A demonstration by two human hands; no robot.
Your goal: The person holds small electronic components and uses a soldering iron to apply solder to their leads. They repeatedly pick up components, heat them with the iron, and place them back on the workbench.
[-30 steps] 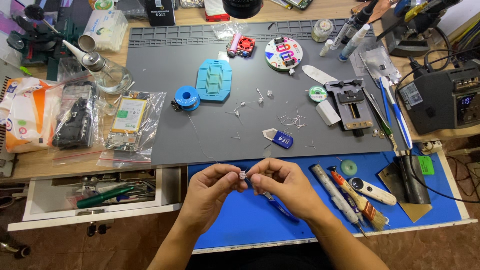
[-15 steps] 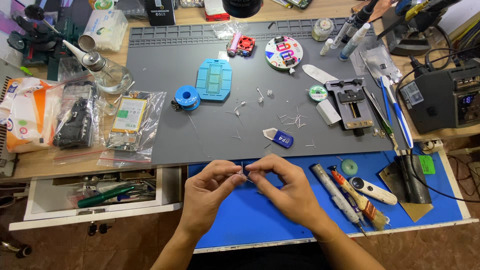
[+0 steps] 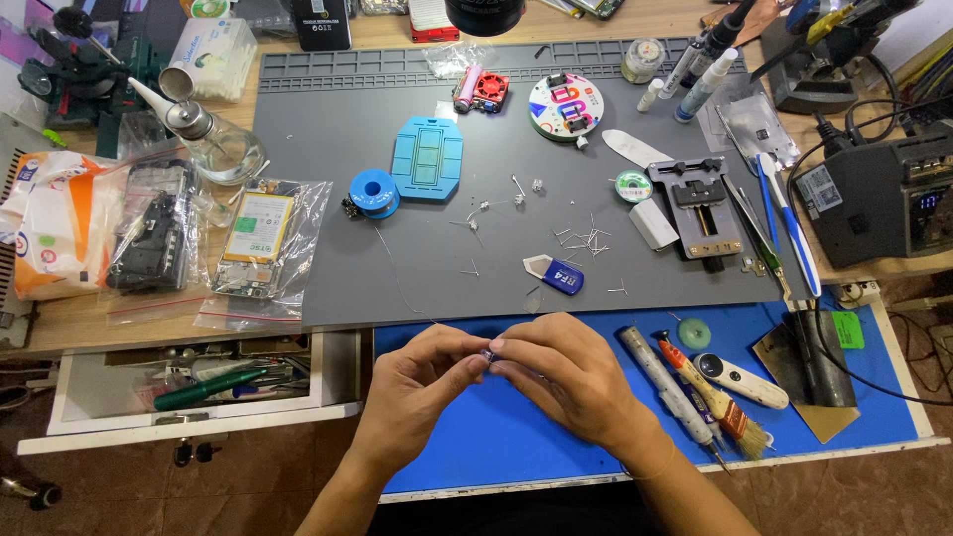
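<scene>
My left hand (image 3: 422,382) and my right hand (image 3: 561,372) meet fingertip to fingertip over the blue mat (image 3: 476,447) at the bench's front edge. Between them they pinch a tiny dark component (image 3: 488,352), mostly hidden by the fingers. A thin solder wire (image 3: 397,278) runs from the pinch up to a blue solder spool (image 3: 374,192) on the grey work mat (image 3: 328,149). Small loose metal leads (image 3: 581,238) lie scattered on the grey mat just beyond my hands.
A blue rectangular holder (image 3: 428,159), a round colourful disc (image 3: 566,106), a black clamp jig (image 3: 700,203) and tweezers (image 3: 759,233) sit on the grey mat. Pens and a brush (image 3: 710,392) lie right of my hands. An open drawer (image 3: 189,382) is at left, a soldering station (image 3: 884,194) at right.
Both hands have stayed pinched together over the blue mat, shifting only slightly; the fingers have closed tighter around the small part.
</scene>
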